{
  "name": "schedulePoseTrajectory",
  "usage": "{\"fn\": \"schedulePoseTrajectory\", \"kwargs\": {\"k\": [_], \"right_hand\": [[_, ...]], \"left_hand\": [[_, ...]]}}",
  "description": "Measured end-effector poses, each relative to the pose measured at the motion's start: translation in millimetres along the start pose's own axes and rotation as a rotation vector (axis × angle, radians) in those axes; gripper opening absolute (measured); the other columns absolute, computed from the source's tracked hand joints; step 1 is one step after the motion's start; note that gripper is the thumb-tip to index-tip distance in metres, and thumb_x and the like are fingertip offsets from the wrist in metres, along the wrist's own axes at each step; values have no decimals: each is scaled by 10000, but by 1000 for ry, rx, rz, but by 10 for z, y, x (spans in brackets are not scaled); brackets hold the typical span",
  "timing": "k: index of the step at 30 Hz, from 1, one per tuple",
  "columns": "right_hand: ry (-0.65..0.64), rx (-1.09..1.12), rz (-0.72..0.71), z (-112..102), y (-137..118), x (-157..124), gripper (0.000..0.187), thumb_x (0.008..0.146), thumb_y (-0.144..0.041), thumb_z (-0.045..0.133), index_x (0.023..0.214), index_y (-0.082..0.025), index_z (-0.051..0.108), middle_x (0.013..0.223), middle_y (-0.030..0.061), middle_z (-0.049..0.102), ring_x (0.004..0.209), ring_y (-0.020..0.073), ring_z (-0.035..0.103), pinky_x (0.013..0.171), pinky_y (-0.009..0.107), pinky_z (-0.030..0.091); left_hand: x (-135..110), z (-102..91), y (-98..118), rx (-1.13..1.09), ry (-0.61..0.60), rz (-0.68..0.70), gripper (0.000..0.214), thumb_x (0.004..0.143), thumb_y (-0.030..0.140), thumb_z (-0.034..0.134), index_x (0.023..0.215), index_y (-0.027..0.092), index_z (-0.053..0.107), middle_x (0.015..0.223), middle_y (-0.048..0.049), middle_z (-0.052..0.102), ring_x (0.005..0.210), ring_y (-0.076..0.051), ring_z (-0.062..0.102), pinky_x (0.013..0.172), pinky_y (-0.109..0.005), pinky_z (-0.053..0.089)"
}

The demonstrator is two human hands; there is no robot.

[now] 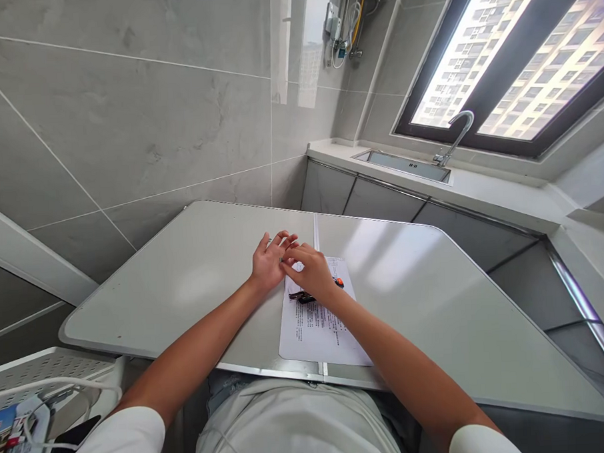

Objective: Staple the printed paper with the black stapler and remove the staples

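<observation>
My left hand is palm up above the table, its fingers apart and slightly curled. My right hand reaches across to it, thumb and forefinger pinched at the left palm. A tiny greenish speck shows at the pinch, too small to name. Beneath my right hand lies a printed sheet of paper on the table. A small black object, partly covered by the right hand, rests on the sheet. Beside the right wrist, an orange and black item shows in part.
The pale folding table has a seam down its middle. At the lower left stands a white perforated basket with cables and packets. A counter with a sink and faucet runs behind, under a window.
</observation>
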State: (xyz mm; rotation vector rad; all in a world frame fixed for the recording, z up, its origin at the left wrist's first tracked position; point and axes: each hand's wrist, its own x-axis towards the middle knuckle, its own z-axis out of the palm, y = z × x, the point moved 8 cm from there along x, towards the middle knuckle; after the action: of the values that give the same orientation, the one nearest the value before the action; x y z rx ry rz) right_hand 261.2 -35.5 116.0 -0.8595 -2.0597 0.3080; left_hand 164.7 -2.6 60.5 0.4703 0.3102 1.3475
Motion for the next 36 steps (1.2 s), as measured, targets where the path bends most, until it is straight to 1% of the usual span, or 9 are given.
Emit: {"fn": "schedulePoseTrajectory", "kwargs": {"k": [8, 15, 19, 22, 26, 28, 30, 33, 36], "right_hand": [[186, -99, 174, -812, 706, 15, 110, 854, -254, 624, 806, -238, 721, 827, 17, 744, 731, 199, 619, 779, 360, 511], [146, -30, 398, -817, 1427, -277, 142, 826, -284, 616, 836, -220, 742, 829, 19, 752, 725, 191, 636, 770, 351, 517], [-38, -46, 393, -659, 1513, -253, 134, 822, -244, 645, 869, -224, 769, 832, 7, 752, 703, 172, 608, 774, 343, 510], [-270, -105, 236, -371, 1327, -93, 157, 823, -194, 702, 934, -251, 798, 865, 2, 752, 731, 163, 611, 828, 351, 506], [-517, -195, 94, 93, 1151, 95, 259, 714, -124, 831, 917, -285, 820, 866, 18, 754, 853, 213, 651, 744, 321, 501], [-597, -209, 81, 273, 1146, 143, 306, 649, -83, 863, 865, -295, 824, 829, 17, 752, 859, 227, 658, 669, 296, 482], [-634, -191, 87, 377, 1164, 166, 311, 622, -60, 866, 812, -303, 820, 795, 12, 748, 854, 228, 663, 634, 284, 467], [-625, -155, 107, 409, 1188, 174, 262, 639, -58, 851, 736, -295, 800, 774, 8, 745, 854, 222, 669, 640, 281, 472], [-609, -149, 113, 351, 1185, 157, 218, 658, -76, 849, 717, -275, 784, 788, 9, 748, 816, 207, 664, 673, 289, 489]], "left_hand": [[22, 7, -9, -20, -6, 10, 395, 1010, 535, 503, 1013, 194, 702, 1114, -129, 717, 1024, -263, 685, 919, -462, 560], [110, -182, 23, 3, 25, 30, 372, 1012, 489, 501, 949, 176, 693, 1025, -113, 711, 898, -214, 684, 823, -387, 573], [213, -353, 166, 122, 104, 91, 313, 977, 451, 547, 879, 182, 674, 933, -81, 690, 791, -173, 650, 734, -314, 539], [277, -498, 370, 444, 191, 211, 219, 917, 375, 610, 806, 192, 655, 876, -60, 651, 769, -160, 596, 696, -274, 492], [289, -609, 650, 1290, 311, 384, 95, 879, 273, 612, 796, 231, 628, 910, -70, 641, 926, -231, 574, 868, -337, 491], [294, -680, 703, 1691, 383, 373, 62, 864, 228, 608, 898, 230, 660, 1051, -123, 657, 1084, -303, 565, 999, -434, 452], [306, -787, 715, 1989, 468, 285, 231, 866, 211, 590, 1077, 204, 683, 1226, -193, 630, 1231, -376, 525, 1071, -520, 396], [343, -896, 657, 2200, 480, 162, 452, 920, 222, 510, 1360, 166, 600, 1458, -250, 526, 1380, -416, 449, 1119, -590, 346], [390, -928, 542, 2230, 387, 126, 537, 975, 216, 410, 1506, 192, 492, 1634, -214, 387, 1504, -397, 335, 1166, -657, 272]]}}
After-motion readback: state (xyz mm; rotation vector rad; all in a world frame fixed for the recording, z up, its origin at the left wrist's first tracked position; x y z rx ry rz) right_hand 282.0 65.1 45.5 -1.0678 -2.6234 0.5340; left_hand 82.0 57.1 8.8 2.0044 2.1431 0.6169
